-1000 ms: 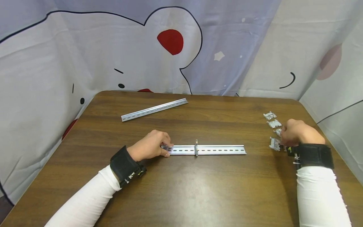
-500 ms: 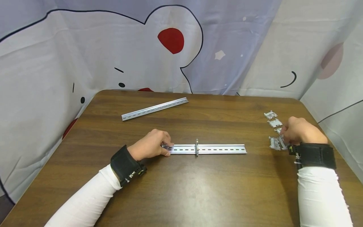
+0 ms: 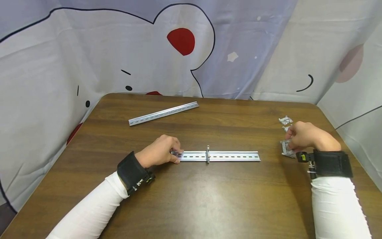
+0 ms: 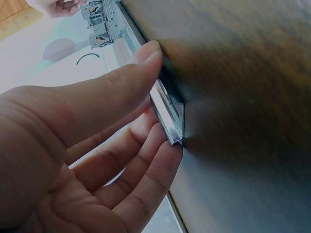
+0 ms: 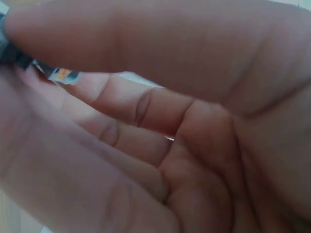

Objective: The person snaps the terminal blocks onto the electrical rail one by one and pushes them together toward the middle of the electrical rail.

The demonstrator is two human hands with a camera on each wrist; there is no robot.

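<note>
While holding the slotted rail (image 3: 223,154) on the surface (image 3: 223,199), pinching its left end in left-hand grip (image 3: 159,151). Pinching a grey terminal block (image 5: 9,51) in right-hand grip (image 3: 308,136), right of the rail, near loose blocks (image 3: 285,120).

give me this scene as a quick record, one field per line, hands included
left hand: grips left end of long silver slotted metal rail
right hand: at small flat grey plastic blocks; whether it pinches one is unclear
on rail: thin upright grey plastic block
farther back: second silver slotted metal rail, slanted, untouched
surface: brown wood-grain tabletop
</note>
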